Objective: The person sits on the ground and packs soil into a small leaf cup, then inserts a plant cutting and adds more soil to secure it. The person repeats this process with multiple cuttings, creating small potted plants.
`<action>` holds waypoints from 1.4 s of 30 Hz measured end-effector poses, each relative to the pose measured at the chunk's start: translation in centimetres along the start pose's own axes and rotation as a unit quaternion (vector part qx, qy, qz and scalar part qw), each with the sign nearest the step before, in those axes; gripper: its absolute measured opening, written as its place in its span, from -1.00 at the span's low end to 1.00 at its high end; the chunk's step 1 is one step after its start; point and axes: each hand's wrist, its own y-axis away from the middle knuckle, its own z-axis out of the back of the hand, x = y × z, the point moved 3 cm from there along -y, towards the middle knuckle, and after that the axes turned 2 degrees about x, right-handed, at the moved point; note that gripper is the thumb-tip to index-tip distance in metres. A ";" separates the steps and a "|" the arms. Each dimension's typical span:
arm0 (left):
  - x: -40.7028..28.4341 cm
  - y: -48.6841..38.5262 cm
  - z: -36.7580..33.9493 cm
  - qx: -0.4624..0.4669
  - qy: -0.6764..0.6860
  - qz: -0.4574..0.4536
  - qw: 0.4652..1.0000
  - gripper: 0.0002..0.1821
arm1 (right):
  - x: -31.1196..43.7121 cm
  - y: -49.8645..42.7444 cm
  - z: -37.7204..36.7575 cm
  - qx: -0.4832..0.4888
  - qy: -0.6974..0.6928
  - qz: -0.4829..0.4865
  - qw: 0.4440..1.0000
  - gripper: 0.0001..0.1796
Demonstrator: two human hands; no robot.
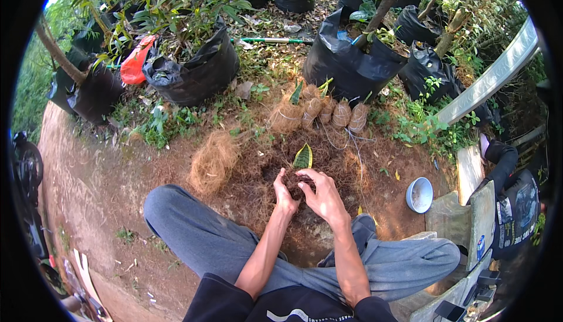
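Between my hands is a dark clump of soil and fibre (295, 184). A short snake plant leaf (303, 157), green with yellow margins, stands up at its far side. My left hand (284, 194) cups the clump from the left, thumb upward. Over its right side curve the fingers of my right hand (324, 195). The palms hide the clump's underside. Loose dark soil mixed with coconut fibre (250, 199) spreads on the ground around them. Farther off, several fibre-wrapped bundles (341, 114) bound with string stand in a row; green leaf tips show from some.
A heap of brown coconut fibre (214, 162) lies to the left. White string (360, 163) trails from the bundles. At right are a pale blue bowl (419, 195) and a concrete bench (448, 216). Black planting bags (352, 64) with trees line the back. Another person's leg (501, 159) shows at right.
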 end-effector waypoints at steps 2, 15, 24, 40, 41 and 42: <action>0.0 0.1 -0.4 0.057 0.009 -0.010 0.998 -0.58 | 0.0 0.0 0.1 -0.023 -0.056 -0.024 0.998 -0.81; 0.0 0.2 -0.3 0.010 -0.044 -0.007 0.999 -0.53 | -2.3 0.4 2.5 -0.066 -0.083 -0.040 0.994 -0.82; -0.5 0.8 -0.7 0.016 -0.027 -0.017 0.999 -0.54 | -7.0 1.5 4.5 -0.047 -0.145 -0.164 0.975 -0.73; -0.7 0.3 -0.4 0.019 -0.010 -0.055 0.998 -0.52 | -2.2 0.8 -3.1 0.042 0.041 -0.069 0.996 -0.73; -0.8 0.4 -0.5 0.021 -0.016 -0.060 0.998 -0.51 | -2.4 0.7 -3.3 0.033 0.040 -0.079 0.996 -0.74; -0.8 0.4 -0.5 0.021 -0.014 -0.056 0.998 -0.51 | -2.5 0.7 -3.5 0.029 0.046 -0.064 0.997 -0.76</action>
